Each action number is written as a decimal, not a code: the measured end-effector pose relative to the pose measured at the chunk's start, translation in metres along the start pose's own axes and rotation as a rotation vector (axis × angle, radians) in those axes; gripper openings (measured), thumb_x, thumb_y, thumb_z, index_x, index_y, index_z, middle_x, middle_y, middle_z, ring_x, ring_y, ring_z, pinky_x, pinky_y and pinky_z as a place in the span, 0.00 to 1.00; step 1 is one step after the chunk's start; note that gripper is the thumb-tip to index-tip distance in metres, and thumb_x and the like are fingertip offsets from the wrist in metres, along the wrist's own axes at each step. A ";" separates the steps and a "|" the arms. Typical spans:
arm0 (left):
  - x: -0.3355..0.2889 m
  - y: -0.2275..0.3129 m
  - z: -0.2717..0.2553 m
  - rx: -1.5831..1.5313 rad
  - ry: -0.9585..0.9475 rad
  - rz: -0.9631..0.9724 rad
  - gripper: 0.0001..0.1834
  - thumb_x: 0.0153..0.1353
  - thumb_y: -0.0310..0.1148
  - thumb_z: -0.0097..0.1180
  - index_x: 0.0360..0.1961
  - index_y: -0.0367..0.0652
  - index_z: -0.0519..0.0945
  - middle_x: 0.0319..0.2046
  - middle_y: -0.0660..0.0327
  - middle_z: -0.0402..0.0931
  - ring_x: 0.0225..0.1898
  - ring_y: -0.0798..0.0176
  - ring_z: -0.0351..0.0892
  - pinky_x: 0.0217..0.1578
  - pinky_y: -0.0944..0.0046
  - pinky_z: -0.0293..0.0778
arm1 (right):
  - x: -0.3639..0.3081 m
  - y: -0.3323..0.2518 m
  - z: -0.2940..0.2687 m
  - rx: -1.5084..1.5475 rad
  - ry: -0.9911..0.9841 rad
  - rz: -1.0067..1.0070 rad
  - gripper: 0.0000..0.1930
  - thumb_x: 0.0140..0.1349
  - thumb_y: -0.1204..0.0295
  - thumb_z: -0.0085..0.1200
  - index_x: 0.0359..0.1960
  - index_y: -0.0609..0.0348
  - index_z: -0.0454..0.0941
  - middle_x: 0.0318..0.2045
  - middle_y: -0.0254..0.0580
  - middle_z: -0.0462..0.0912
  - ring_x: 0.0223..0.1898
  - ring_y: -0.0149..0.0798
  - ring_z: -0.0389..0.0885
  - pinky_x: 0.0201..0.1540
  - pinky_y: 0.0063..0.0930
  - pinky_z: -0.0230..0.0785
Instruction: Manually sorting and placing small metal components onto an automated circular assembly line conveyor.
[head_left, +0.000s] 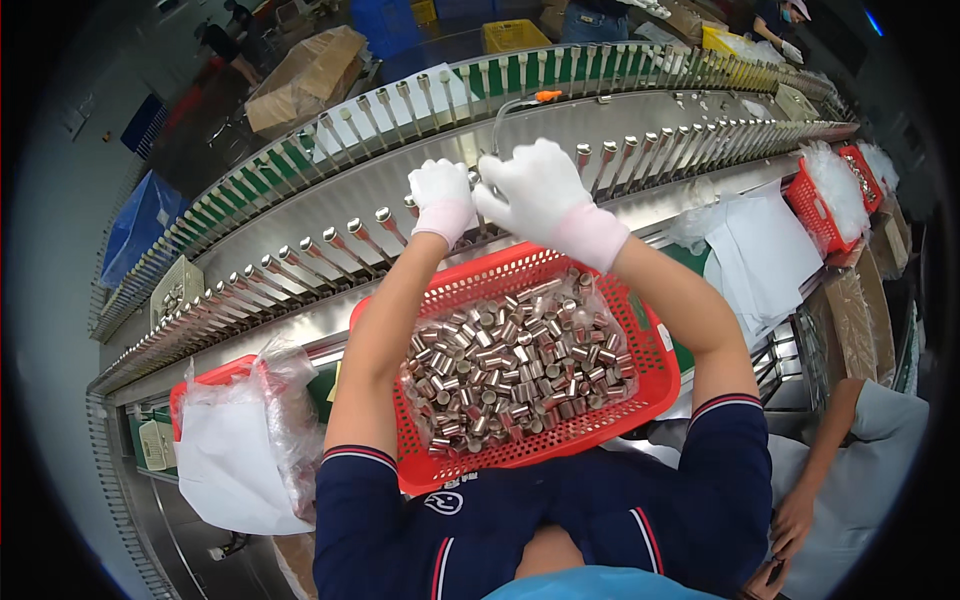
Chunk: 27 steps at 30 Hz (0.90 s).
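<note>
White knit gloves cover both my hands, which meet at the near row of upright metal posts [360, 233]. My left hand [443, 195] has its fingers curled in by a post; what they hold, if anything, is hidden. Beside it, my right hand [540, 190] bends thumb and forefinger toward the same post, with a small shiny metal piece partly visible between the hands. Short silver metal cylinders [515, 365] fill a clear-bag-lined red plastic basket [655, 385] below my forearms. Similar shiny pieces cap the posts on either side of my hands.
A second post row [405, 95] runs behind, with an orange-tipped hose [547, 96] between the rows. Red baskets with plastic bags stand left [215, 375] and right [825, 205]. White sheets [760, 255] lie at right. Another person's hand [792, 522] is at lower right; others stand beyond.
</note>
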<state>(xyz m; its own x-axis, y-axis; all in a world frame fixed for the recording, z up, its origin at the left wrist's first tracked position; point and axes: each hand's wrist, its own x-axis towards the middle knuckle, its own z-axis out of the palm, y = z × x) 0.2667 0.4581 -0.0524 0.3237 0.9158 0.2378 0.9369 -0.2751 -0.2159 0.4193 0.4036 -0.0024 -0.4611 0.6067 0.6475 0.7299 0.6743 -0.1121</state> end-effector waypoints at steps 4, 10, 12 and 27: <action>0.043 0.002 0.033 0.089 -0.398 -0.064 0.19 0.57 0.54 0.56 0.39 0.54 0.86 0.38 0.64 0.84 0.43 0.60 0.82 0.42 0.58 0.76 | -0.104 -0.014 -0.006 0.239 -0.686 0.176 0.15 0.60 0.56 0.52 0.25 0.53 0.76 0.15 0.47 0.77 0.22 0.52 0.79 0.35 0.46 0.72; 0.040 0.015 0.058 -0.096 0.040 0.179 0.16 0.56 0.48 0.55 0.26 0.47 0.82 0.24 0.56 0.80 0.33 0.53 0.80 0.35 0.52 0.72 | -0.133 0.049 0.050 0.259 -0.455 0.521 0.18 0.63 0.55 0.48 0.46 0.53 0.78 0.35 0.51 0.83 0.40 0.50 0.82 0.45 0.46 0.73; 0.044 0.027 0.056 -0.120 0.132 0.195 0.16 0.54 0.48 0.56 0.23 0.47 0.80 0.20 0.56 0.77 0.28 0.54 0.78 0.33 0.52 0.71 | -0.099 0.097 0.051 -0.001 -0.134 0.538 0.18 0.64 0.56 0.47 0.49 0.50 0.77 0.34 0.49 0.83 0.38 0.50 0.83 0.42 0.48 0.73; 0.009 0.032 0.034 -0.111 0.081 0.107 0.23 0.54 0.48 0.60 0.49 0.47 0.79 0.34 0.57 0.80 0.40 0.54 0.79 0.40 0.52 0.74 | -0.041 0.134 -0.017 -0.110 0.016 0.372 0.12 0.58 0.60 0.50 0.27 0.55 0.73 0.16 0.45 0.78 0.21 0.53 0.79 0.28 0.47 0.71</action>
<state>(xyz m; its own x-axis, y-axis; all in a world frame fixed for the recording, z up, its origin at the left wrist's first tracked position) 0.2954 0.4671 -0.0891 0.4275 0.8542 0.2959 0.9040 -0.4043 -0.1389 0.5443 0.4616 -0.0311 -0.1472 0.7942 0.5895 0.8961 0.3594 -0.2604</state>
